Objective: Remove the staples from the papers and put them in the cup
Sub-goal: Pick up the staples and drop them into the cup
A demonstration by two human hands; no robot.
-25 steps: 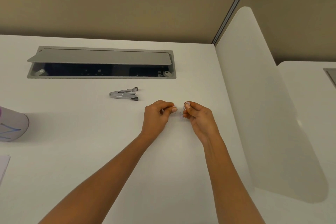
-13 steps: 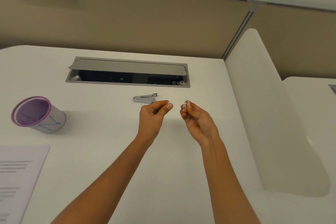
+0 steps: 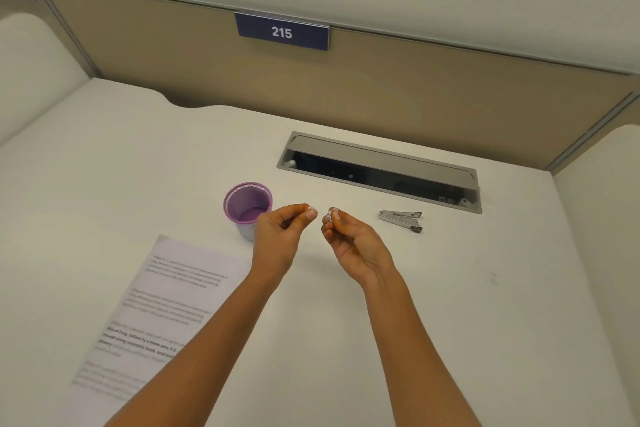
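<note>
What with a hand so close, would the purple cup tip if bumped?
Probably light: the cup looks small and thin-walled, so the left hand could easily slide it. Tipping seems less likely: it stands upright on the flat desk.

One cup (image 3: 247,206), one paper (image 3: 162,305), one staple remover (image 3: 400,217).

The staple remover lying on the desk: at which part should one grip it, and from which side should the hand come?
Probably the plain middle of the staple remover, pinched across its narrow width from above. It lies flat and long, left to right, with its dark tips at the right end. The right hand is nearer, but it pinches a small shiny piece.
</note>
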